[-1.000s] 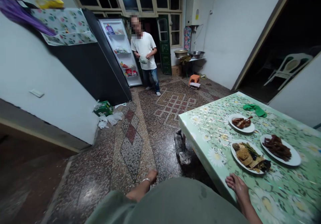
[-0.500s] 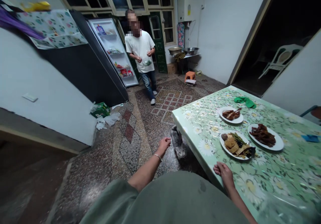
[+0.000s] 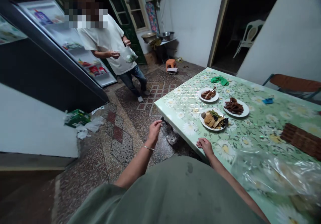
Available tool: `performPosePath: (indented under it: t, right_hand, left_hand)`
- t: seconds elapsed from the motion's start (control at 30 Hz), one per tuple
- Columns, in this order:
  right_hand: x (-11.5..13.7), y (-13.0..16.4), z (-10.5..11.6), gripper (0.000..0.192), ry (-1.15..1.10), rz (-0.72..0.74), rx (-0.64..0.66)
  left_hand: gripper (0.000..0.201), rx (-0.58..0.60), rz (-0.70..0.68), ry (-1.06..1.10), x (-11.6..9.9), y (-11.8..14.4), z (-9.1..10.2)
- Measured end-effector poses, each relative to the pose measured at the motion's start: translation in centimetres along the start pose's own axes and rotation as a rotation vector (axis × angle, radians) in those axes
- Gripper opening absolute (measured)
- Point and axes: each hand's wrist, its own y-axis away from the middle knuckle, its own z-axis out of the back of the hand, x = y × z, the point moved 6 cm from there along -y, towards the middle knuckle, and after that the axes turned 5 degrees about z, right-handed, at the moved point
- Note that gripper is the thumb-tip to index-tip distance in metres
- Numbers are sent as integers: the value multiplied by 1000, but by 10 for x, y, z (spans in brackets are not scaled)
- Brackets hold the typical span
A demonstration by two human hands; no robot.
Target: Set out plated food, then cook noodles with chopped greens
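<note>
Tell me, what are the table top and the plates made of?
The table top by the right hand looks like shiny plastic sheet printed with flowers; light glints off it. The plates look like glossy white ceramic, maybe melamine; smooth rims.

The counter (image 3: 250, 133) runs out of the picture at the right and bottom edges. A brown ridged thing (image 3: 301, 139) on it is cut off at the right edge, and what it is cannot be told. The left hand (image 3: 154, 130) curls near the counter's corner; whether its grip holds anything is too small to tell. The food on the 3 plates (image 3: 212, 119) is too small to name. The refrigerator (image 3: 37, 50) is cut by the top and left edges.
</note>
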Motion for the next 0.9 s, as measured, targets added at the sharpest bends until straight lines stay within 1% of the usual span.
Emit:
performPosePath:
  t: [0.1,0.23,0.3,0.37,0.47,0.53,0.6,0.67,0.7,0.8,0.83,0.9]
  right_hand:
    - [2,2,-1,55,3,13,28]
    - [3,4,0,55,26,12,37]
    - [4,4,1,56,30,6,43]
    - [4,5,1,55,21,-6,45]
    - [4,8,3,53,8,-40,42]
    - [4,8,3,50,26,-75,55]
    - [7,6,1,48,65,-114,67]
    - [16,0,-3,47,109,-132,61]
    - [23,-5,-7,48,128,-126,55]
    - [54,-22,-28,50,172,-76,53]
    - [65,-29,-37,52,183,-60,56]
    - [87,-43,-58,56,201,-36,53]
  left_hand:
    - [31,-9,-8,74,-20,4,-2]
    - [34,-22,-77,66,-47,9,-6]
    - [39,-13,-118,26,-60,3,-8]
    - [41,-13,-171,-25,-76,-12,-9]
    - [41,-32,-295,-161,-108,-51,-8]
    - [42,-52,-427,-346,-136,-83,-11]
    - [45,-64,-565,-577,-163,-118,-17]
    - [50,-29,-658,-764,-184,-155,-27]
    - [53,6,-686,-814,-193,-174,-32]
    - [58,108,-733,-814,-214,-233,-45]
    - [56,124,-743,-783,-220,-251,-48]
    - [46,136,-752,-699,-226,-283,-57]
